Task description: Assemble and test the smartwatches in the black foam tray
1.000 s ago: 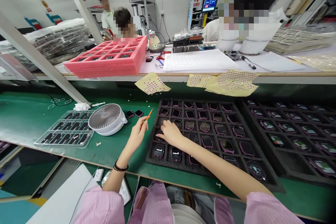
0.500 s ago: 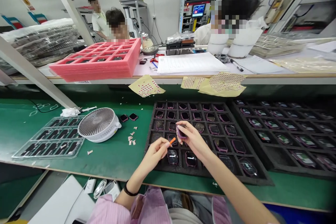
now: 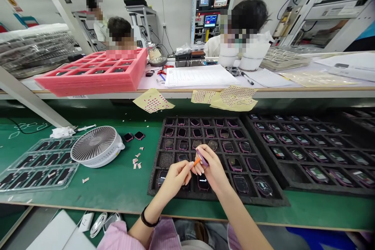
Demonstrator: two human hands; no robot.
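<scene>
Left hand (image 3: 175,178) pinches an orange tool (image 3: 197,161), its tip now at the purple watch (image 3: 203,158).
Right hand (image 3: 216,168) grips the watch above the foam tray (image 3: 166,160); the gap has narrowed, so edge work seems underway.

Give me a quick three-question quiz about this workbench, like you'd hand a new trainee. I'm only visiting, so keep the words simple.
1. Multiple choice: What is in the person's left hand?
a) a white fan
b) a slim orange tool
c) a sheet of paper

2. True or false: The pink foam tray sits on the raised shelf behind the green bench.

3. Fill in the blank: The purple-edged device is held in the person's ____ hand.

Key: 1 b; 2 true; 3 right.
</scene>
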